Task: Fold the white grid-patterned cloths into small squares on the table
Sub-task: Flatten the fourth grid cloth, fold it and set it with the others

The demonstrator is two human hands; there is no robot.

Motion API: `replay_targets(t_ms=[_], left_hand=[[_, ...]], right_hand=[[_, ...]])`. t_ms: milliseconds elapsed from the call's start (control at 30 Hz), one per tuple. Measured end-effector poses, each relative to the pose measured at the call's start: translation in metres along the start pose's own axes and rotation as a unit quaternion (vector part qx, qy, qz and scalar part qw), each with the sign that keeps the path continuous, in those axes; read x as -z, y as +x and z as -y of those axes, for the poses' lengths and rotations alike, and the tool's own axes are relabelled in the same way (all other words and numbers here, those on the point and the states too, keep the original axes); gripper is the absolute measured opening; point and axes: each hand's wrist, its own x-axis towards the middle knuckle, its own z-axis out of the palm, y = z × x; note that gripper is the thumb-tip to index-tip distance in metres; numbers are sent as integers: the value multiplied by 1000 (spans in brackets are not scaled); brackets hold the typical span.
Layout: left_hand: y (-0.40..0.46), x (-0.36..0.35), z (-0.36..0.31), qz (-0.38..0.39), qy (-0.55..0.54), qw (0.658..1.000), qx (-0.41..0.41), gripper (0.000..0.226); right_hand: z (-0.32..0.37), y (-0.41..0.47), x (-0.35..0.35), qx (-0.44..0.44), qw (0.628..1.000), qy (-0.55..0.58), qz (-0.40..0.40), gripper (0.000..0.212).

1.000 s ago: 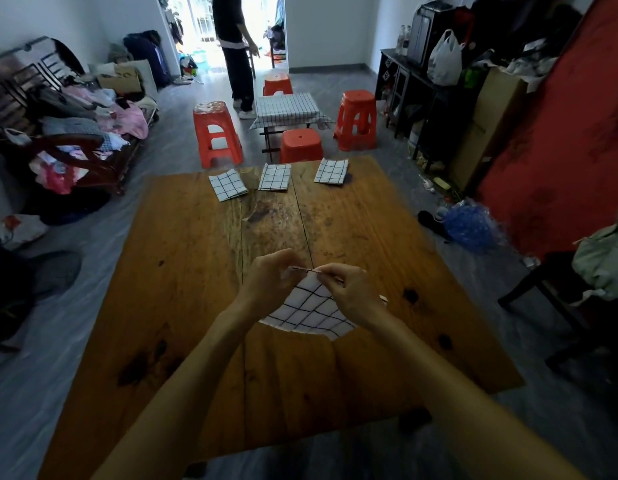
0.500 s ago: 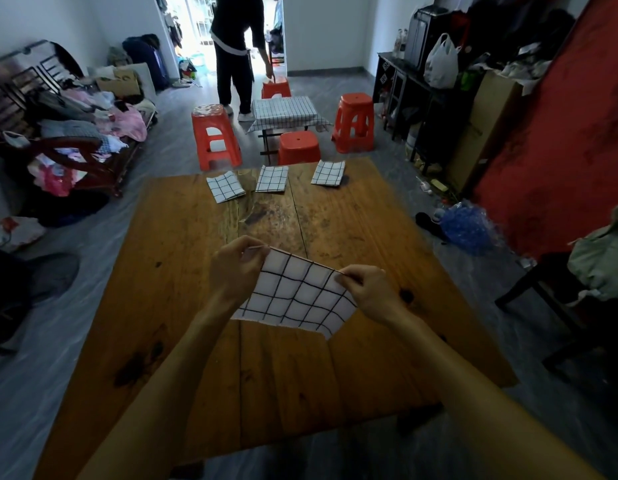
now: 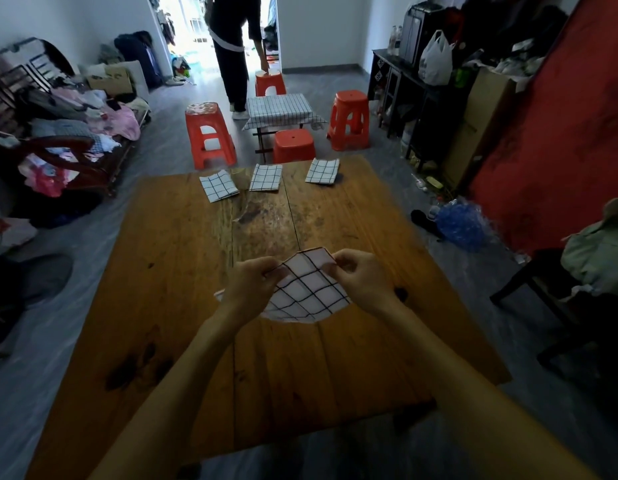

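Note:
A white grid-patterned cloth (image 3: pixel 306 292) hangs just above the middle of the wooden table (image 3: pixel 183 271). My left hand (image 3: pixel 254 280) pinches its upper left edge and my right hand (image 3: pixel 359 273) pinches its upper right edge. The top of the cloth bulges up between the two hands, and its lower part sags toward the tabletop. Three folded grid cloths lie in a row along the far edge: one on the left (image 3: pixel 218 185), one in the middle (image 3: pixel 265 177), one on the right (image 3: pixel 323 171).
Several red plastic stools (image 3: pixel 210 135) and a small table under a checked cover (image 3: pixel 281 107) stand beyond the far edge. A person in dark clothes (image 3: pixel 233 46) bends there. A cluttered bench (image 3: pixel 58 133) is at left, a dark chair (image 3: pixel 557 299) at right.
My hands have moved closer together and forward with the cloth, which was stretched flat half a second ago and now bulges between them. The person at the back has stepped nearer the stools.

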Motion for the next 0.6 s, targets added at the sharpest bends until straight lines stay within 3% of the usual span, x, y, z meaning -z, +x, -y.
replay_targets(t_ms=[67,167,367,600], left_hand=[[-3,1,5,5,1,1000,20,8],[-4,-3,-3,20,-15,1000,10,11],[10,2,-21,-55,-81,995,-4,11],[8,20,-5,-127,-249,953,112,18]], right_hand=[[-1,0,-1,-31,999,41,2,12],[8,6,-9,-19,1000,15,20,14],[20,12,-11,37,999,-28,16,10],[3,9,-3,17,998,-53,-30,10]])
